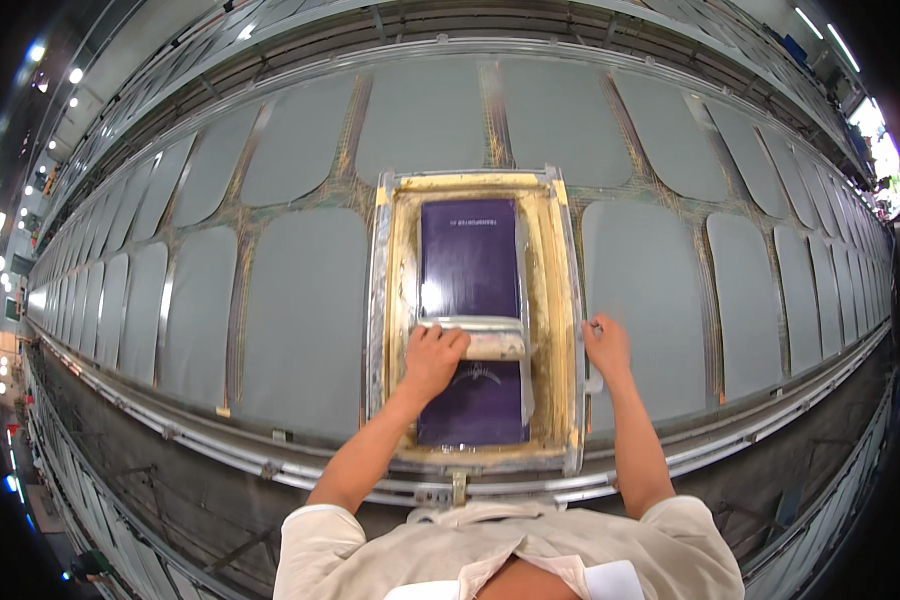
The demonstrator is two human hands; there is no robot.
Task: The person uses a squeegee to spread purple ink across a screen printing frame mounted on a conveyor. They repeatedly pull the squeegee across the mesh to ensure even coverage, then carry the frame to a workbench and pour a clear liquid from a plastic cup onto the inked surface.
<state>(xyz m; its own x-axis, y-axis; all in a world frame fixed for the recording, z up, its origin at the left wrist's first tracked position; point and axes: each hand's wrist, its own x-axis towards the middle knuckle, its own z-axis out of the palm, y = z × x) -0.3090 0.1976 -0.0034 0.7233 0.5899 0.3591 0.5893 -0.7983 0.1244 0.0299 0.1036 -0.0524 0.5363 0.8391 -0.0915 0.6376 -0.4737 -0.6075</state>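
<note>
Squeegee lies crosswise in a screen frame, left grip on its left end

The cream-coloured squeegee (495, 345) sits just below the centre of the picture, on the purple mesh (470, 250) inside a taped screen frame (576, 300). The left grip (435, 358) is closed over the squeegee's left end, fingers across the top; its right end is free. The right grip (607, 347) is curled at the frame's right side; whether it holds the rim, I cannot tell.

The squeegee looks stiff and fairly light, likely slick where ink wets it, and its blade edge would nick easily. The dry upper body, near its middle, seems the steadiest hold, since an end hold may let it twist. The mesh looks taut, glossy and easy to tear.

The squeegee's long axis runs left to right, nearly level; its broad cream face looks toward the lower edge, and the blade is hidden. The frame's long axis runs top to bottom, over the grey panels (305, 320) on the desk (241, 300).
</note>
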